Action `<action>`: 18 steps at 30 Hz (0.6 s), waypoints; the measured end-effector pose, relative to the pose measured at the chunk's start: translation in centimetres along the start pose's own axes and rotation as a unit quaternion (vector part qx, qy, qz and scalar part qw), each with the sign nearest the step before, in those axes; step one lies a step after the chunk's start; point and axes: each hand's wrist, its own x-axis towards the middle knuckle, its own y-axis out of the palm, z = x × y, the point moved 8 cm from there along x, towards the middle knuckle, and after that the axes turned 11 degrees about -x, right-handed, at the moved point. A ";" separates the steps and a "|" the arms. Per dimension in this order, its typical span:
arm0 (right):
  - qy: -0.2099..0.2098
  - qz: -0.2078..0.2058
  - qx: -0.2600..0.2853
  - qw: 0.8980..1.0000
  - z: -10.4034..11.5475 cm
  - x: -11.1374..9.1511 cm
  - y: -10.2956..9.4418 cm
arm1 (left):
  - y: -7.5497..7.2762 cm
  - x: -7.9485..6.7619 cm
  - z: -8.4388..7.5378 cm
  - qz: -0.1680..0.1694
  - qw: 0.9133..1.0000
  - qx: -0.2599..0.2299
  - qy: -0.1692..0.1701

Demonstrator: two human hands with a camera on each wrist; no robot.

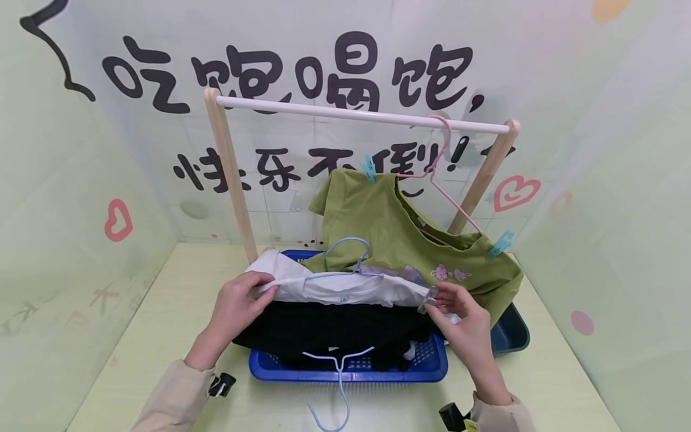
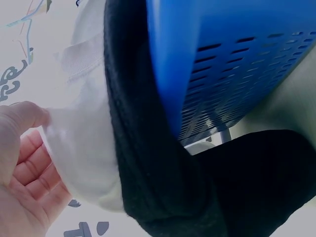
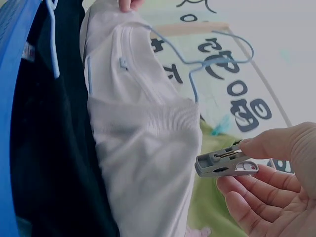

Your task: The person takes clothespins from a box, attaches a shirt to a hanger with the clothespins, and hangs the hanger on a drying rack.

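A white shirt [image 1: 324,288] lies over a blue hanger [image 1: 348,243], whose hook stands up behind its neckline. My left hand [image 1: 240,303] pinches the shirt's edge at the left shoulder between thumb and fingers. In the right wrist view, my right hand [image 3: 276,177] pinches a grey clothespin [image 3: 224,162] between thumb and fingers, its tip close beside the shirt's shoulder. Under the white shirt lies a black garment [image 1: 335,327], with a second blue hanger [image 1: 341,378] at its front edge, hook toward me.
A blue basket [image 1: 351,376] sits beneath the garments. Behind, a green shirt [image 1: 372,222] hangs by a pink hanger [image 1: 442,150] from the white rail [image 1: 324,111] of a wooden rack, with teal clothespins [image 1: 503,242] on it. A dark green basin [image 1: 513,336] stands to the right.
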 end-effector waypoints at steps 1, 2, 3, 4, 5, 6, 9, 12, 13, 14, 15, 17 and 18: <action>-0.002 0.002 0.002 1.000 -0.1 0.0 0.3 | 0.0 0.0 0.0 0.000 1.000 0.000 0.000; -0.006 0.004 0.001 1.000 0.1 0.1 0.5 | 0.0 0.0 0.0 0.000 1.000 -0.001 0.001; -0.013 0.006 -0.001 1.000 0.6 0.1 0.7 | 0.0 0.0 0.0 -0.001 1.000 -0.001 0.001; -0.021 0.008 0.001 1.000 1.1 0.2 0.8 | 0.0 0.0 0.0 -0.001 1.000 -0.001 0.002; -0.032 0.010 0.003 0.999 1.7 0.3 0.9 | 0.0 -0.1 0.0 -0.001 1.000 -0.001 0.002; -0.041 0.012 0.008 0.999 2.4 0.4 1.1 | 0.0 -0.1 0.1 -0.001 1.000 -0.002 0.001; -0.075 0.018 0.024 0.997 4.2 0.6 1.5 | 0.0 -0.1 0.0 -0.002 1.000 -0.001 0.001; -0.099 0.020 0.032 0.994 4.7 0.7 2.2 | 0.0 0.0 0.0 -0.002 1.000 -0.002 0.002; -0.103 0.021 0.035 0.994 4.7 0.7 2.6 | 0.0 0.0 0.0 -0.002 1.000 -0.002 0.002; -0.106 0.025 0.039 0.993 4.6 0.7 2.9 | 0.0 0.0 0.0 -0.001 1.000 -0.002 0.002; -0.108 0.028 0.044 0.993 4.5 0.7 3.3 | 0.0 0.1 0.0 -0.001 1.000 -0.002 0.001; -0.112 0.036 0.056 0.992 4.5 0.7 4.0 | -0.1 0.1 0.0 -0.001 1.000 -0.003 0.001; -0.113 0.040 0.062 0.991 4.7 0.7 4.3 | -0.1 0.1 0.0 -0.001 1.000 -0.003 0.001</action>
